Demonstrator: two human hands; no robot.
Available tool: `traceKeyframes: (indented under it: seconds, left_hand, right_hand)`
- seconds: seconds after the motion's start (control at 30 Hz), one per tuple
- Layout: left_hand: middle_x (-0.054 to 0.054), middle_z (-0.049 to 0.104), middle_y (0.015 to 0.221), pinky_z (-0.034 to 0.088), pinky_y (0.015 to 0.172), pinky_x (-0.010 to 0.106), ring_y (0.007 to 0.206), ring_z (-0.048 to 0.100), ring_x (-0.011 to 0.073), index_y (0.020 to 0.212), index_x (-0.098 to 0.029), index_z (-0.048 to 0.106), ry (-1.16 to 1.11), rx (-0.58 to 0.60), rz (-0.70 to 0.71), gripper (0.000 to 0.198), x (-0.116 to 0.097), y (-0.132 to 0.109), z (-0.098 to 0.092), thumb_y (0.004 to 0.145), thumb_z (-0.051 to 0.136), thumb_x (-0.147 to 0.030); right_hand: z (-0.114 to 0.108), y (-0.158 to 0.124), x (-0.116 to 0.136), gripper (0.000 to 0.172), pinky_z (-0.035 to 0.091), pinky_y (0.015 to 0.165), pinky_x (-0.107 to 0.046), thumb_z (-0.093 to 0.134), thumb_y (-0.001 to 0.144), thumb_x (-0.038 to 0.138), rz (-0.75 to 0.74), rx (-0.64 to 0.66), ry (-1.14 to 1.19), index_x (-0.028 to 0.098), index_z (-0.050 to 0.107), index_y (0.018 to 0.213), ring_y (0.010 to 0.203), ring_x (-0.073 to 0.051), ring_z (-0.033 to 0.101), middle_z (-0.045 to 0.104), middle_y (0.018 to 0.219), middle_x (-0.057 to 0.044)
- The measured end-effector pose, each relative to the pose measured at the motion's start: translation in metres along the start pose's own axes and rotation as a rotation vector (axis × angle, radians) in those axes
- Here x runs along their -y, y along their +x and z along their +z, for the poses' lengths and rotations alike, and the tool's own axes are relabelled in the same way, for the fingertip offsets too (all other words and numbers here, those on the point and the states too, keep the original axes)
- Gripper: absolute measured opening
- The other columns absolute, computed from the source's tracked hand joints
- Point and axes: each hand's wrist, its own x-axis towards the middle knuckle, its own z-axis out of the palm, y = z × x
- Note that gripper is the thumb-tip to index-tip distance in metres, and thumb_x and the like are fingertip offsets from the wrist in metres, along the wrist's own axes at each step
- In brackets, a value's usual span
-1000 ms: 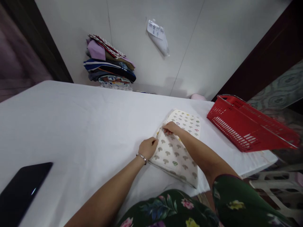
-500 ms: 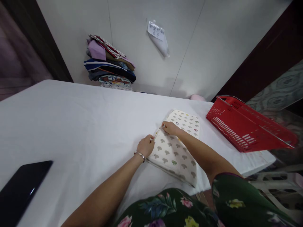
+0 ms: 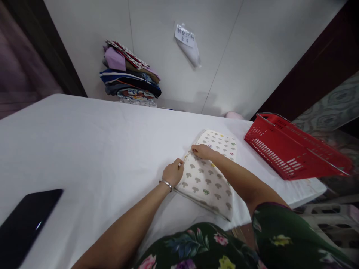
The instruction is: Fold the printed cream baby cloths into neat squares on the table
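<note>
A folded white cloth (image 3: 209, 181) printed with grey mushrooms lies on the white-covered table (image 3: 112, 149), close to my body. At its left edge my left hand (image 3: 173, 173) is closed, the fingers pinching the border. My right hand (image 3: 201, 151) grips the same edge slightly farther from me, its fingers curled in a pinch. The two hands are a short distance apart along that edge. My right forearm crosses over the cloth and hides part of it.
To the right a red plastic basket (image 3: 291, 149) stands at the table's edge. A black phone-like slab (image 3: 29, 224) lies at the near left. Against the wall is a stack of folded fabrics (image 3: 130, 76). A labelled plastic sheet (image 3: 187, 45) hangs on the wall.
Almost nothing differs. Both hands keep their hold on the cloth's left edge, with only a very slight shift of the fingers.
</note>
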Motion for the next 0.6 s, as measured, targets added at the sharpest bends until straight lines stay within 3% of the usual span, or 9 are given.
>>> traceKeyframes:
  seconds: [0.17,0.3,0.6]
  left_hand:
    - [0.001,0.068,0.082,0.039,0.064,0.028,0.079,0.062,0.02,0.094,-0.026,0.059,0.005,0.037,0.006,0.032,-0.002,-0.001,-0.001,0.081,0.046,-0.051]
    - [0.002,0.069,0.086,0.039,0.066,0.029,0.082,0.062,0.021,0.096,-0.026,0.06,0.059,0.035,0.004,0.028,-0.002,0.0,0.0,0.081,0.048,-0.046]
    - [0.005,0.068,0.086,0.039,0.065,0.029,0.083,0.062,0.0208,0.085,-0.022,0.061,0.166,0.054,0.018,0.028,-0.003,-0.001,-0.002,0.087,0.038,-0.039]
  right_hand:
    - [0.0,-0.007,0.0,0.02,0.03,0.061,-0.022,0.039,0.087,0.021,-0.032,-0.106,0.02,0.021,0.055,0.099,0.072,-0.016,0.055,0.066,0.083,-0.004]
    - [0.0,-0.003,0.002,0.02,0.03,0.062,-0.022,0.037,0.089,0.022,-0.03,-0.144,-0.01,0.021,0.055,0.099,0.073,-0.016,0.055,0.066,0.084,-0.004]
    - [0.006,0.009,0.001,0.034,0.037,0.069,-0.024,0.039,0.088,0.023,0.0,-0.028,-0.018,0.025,0.053,0.119,0.087,-0.02,0.06,0.067,0.098,-0.007]
